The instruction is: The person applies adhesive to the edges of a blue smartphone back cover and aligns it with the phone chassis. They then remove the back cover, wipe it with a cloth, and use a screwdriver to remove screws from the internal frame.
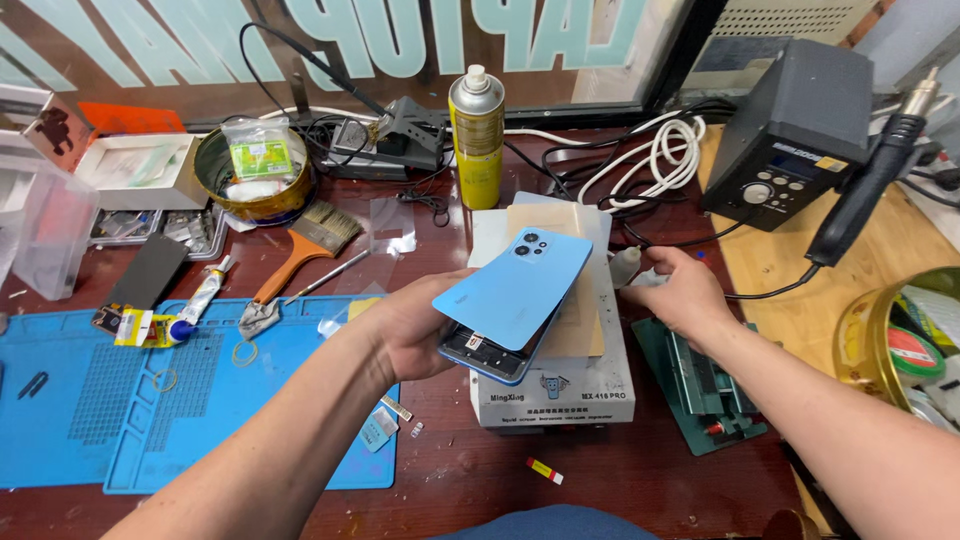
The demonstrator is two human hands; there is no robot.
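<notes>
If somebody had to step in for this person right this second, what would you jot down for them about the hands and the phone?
Left hand: holds the blue phone, with its light blue back cover lifted partly off and skewed.
Right hand: free of the phone, resting at the right edge of the white heating plate, fingers by a small white bottle.
Nearby: blue work mat, brush, spray can, soldering station.
Done: cover loosened.
Left: cover not fully separated; what follows inside cannot be told.
</notes>
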